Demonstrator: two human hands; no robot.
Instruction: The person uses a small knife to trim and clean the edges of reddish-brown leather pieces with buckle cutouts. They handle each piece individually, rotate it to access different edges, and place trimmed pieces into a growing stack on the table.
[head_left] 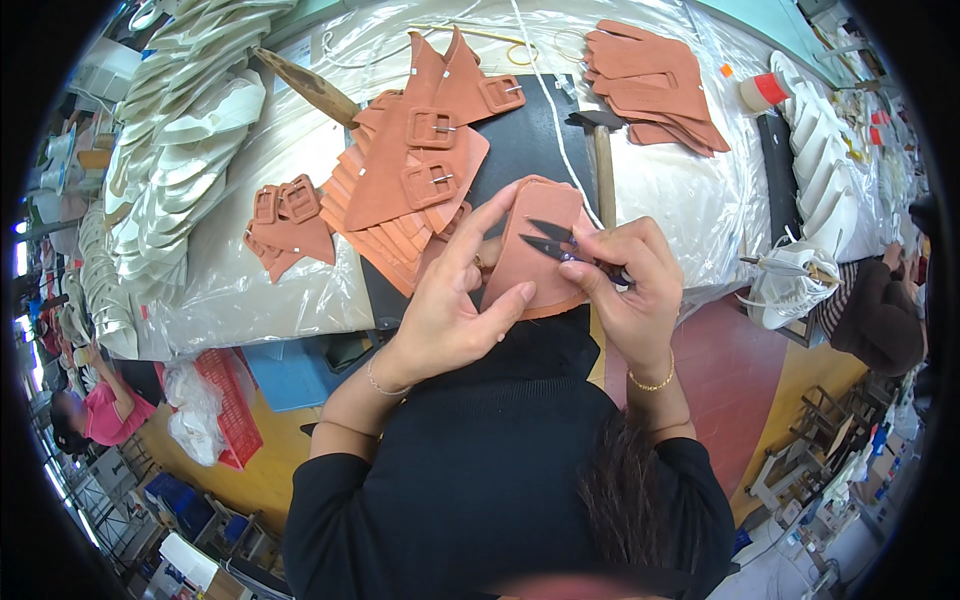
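Terracotta leather piece (535,262), centre of frame, above the tabletop (690,200): we judge it light, thin and floppy, best pinched at its edges. Our left hand (455,300) has its fingers closed on the left edge, forefinger along the top. Our right hand (630,285) grips small thread snips (560,245), blades parted over the leather. Buckled straps (425,160) lie stacked at upper centre.

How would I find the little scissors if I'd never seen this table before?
Start at the plastic-covered table and find the dark mat in its middle. At the mat's near edge, the left hand holds an orange leather piece. The snips lie across it, pinched in the right hand: small, black, with two open pointed blades.
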